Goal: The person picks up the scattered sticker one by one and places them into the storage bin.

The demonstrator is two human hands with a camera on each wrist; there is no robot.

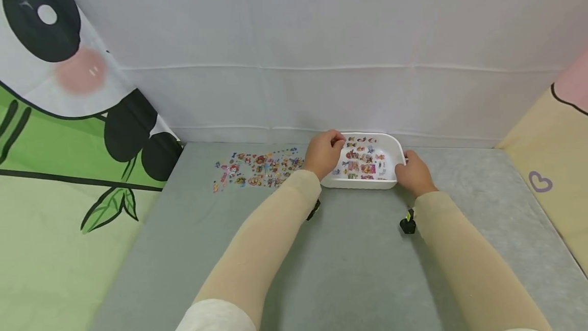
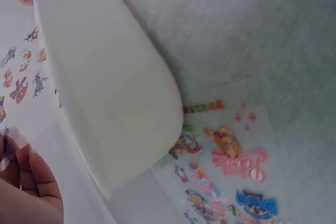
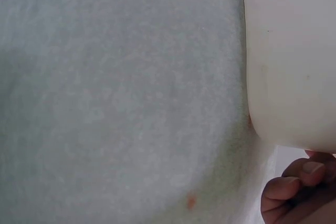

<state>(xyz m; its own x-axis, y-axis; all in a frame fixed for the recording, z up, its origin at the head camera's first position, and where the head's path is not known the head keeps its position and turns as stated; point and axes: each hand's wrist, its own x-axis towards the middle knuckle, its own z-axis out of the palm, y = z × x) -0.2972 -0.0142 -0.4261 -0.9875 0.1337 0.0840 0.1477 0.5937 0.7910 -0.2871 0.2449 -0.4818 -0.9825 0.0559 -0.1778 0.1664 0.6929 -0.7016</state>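
Note:
A white plastic tray (image 1: 363, 184) with rounded corners stands near the back of the table. Inside it, small colourful cartoon stickers (image 1: 367, 167) lie in rows. My left hand (image 1: 323, 153) is over the tray's left end, and in the left wrist view it pinches a small clear sticker (image 2: 10, 142) between thumb and fingers. At the opposite end my right hand (image 1: 415, 173) grips the rim. Left of the tray, a clear sheet of cartoon stickers (image 1: 257, 167) lies flat, its right part hidden behind my left hand and arm.
Grey cloth covers the table (image 1: 349, 259). A white curtain (image 1: 294, 55) hangs right behind the tray. Printed cartoon panels (image 1: 87, 152) flank the table on both sides. A small black wrist camera (image 1: 408, 223) sits under the right wrist.

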